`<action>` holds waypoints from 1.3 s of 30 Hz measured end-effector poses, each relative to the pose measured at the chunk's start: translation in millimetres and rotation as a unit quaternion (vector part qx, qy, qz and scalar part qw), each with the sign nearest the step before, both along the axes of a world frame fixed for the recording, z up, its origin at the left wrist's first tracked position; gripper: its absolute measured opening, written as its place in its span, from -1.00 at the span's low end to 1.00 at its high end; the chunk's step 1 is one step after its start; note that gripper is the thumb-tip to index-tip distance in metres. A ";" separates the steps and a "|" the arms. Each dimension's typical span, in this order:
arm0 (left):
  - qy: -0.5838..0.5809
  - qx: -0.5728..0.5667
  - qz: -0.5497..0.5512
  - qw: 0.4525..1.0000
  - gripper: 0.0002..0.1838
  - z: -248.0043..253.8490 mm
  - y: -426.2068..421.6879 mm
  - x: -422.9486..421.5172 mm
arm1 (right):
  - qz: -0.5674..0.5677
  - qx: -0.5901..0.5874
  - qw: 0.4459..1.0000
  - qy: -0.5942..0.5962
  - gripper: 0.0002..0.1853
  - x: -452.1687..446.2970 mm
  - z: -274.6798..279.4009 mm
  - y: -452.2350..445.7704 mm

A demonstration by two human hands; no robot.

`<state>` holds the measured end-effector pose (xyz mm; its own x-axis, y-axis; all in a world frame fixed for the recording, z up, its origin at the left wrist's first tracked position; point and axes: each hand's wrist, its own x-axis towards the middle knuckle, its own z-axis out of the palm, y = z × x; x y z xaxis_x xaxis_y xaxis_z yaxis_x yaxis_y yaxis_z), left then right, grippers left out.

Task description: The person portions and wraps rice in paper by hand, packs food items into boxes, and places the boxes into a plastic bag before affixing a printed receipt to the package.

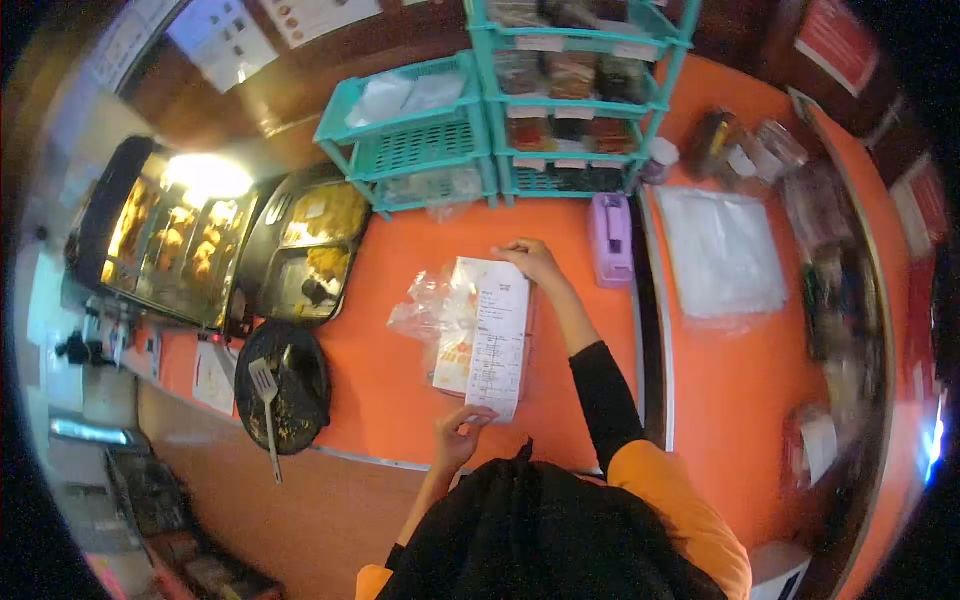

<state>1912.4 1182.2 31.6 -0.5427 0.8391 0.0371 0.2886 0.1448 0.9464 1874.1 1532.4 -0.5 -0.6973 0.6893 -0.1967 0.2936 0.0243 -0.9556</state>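
Note:
A long white printed receipt lies lengthwise over a white box with orange print on the orange counter. My left hand pinches the receipt's lower end between thumb and finger. At the top end, the fingers of my right hand are closed on the receipt's upper edge. A crumpled clear plastic bag spreads out from the box's left side. The receipt hides much of the box.
Teal shelf racks stand at the back, stacked with packets. A lilac dispenser-like object sits right of the box. Plastic bags lie on the right counter. On the left are a lit food warmer and a dark pan with a spatula.

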 end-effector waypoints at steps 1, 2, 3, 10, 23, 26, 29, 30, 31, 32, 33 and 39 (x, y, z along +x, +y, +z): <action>-0.040 0.024 0.003 0.999 -0.92 -15.0 -3.0 -2.2 | -0.026 -0.024 0.999 0.012 -0.62 5.1 -5.5 0.1; -0.082 0.046 0.001 0.996 -0.91 -29.8 -7.1 -3.8 | -0.057 -0.048 0.997 0.024 -0.55 13.5 -12.0 -0.4; -0.088 0.046 -0.030 0.995 -0.91 -40.5 -12.8 -6.7 | -0.088 -0.045 0.995 0.021 -0.55 25.3 -32.2 -3.4; 0.092 0.090 -0.127 0.984 -0.88 -25.3 -8.3 -27.1 | -0.421 0.216 0.876 0.089 -0.72 254.5 21.0 -160.3; 0.023 0.135 -0.139 0.981 -0.83 -51.9 -5.0 -37.8 | -0.704 0.361 0.400 -0.463 -0.46 664.9 106.4 -423.5; -0.019 0.143 -0.124 0.982 -0.83 -55.2 -3.5 -34.2 | -0.665 0.426 0.377 -0.485 -0.41 664.6 87.3 -432.4; -0.007 0.140 -0.103 0.985 -0.85 -60.1 -1.9 -32.4 | -0.641 0.421 0.431 -0.476 -0.40 668.4 103.3 -445.9; -0.005 0.144 -0.106 0.984 -0.85 -53.7 -3.9 -26.5 | -0.645 0.420 0.428 -0.474 -0.40 673.3 100.7 -453.3; 0.016 0.168 -0.107 0.980 -0.85 -46.8 -5.3 -21.1 | -0.662 0.420 0.470 -0.406 -0.46 676.7 98.9 -460.4; 0.036 0.194 -0.106 0.975 -0.86 -39.1 -6.9 -15.2 | -0.673 0.420 0.509 -0.334 -0.50 679.0 97.2 -465.1; 0.057 0.218 -0.105 0.968 -0.86 -28.6 -9.1 -9.7 | -0.676 0.422 0.506 -0.330 -0.50 670.9 90.4 -472.2; 0.088 0.224 -0.071 0.968 -0.84 -30.3 -11.5 -3.5 | -0.881 0.280 0.379 0.029 -0.71 629.4 20.2 -492.5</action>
<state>1908.9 1170.6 1.2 -0.3749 0.7830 0.4964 0.4386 -0.3219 0.8390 2503.5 1039.9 19.8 0.9523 0.0172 0.3047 0.3038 0.0425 -0.9518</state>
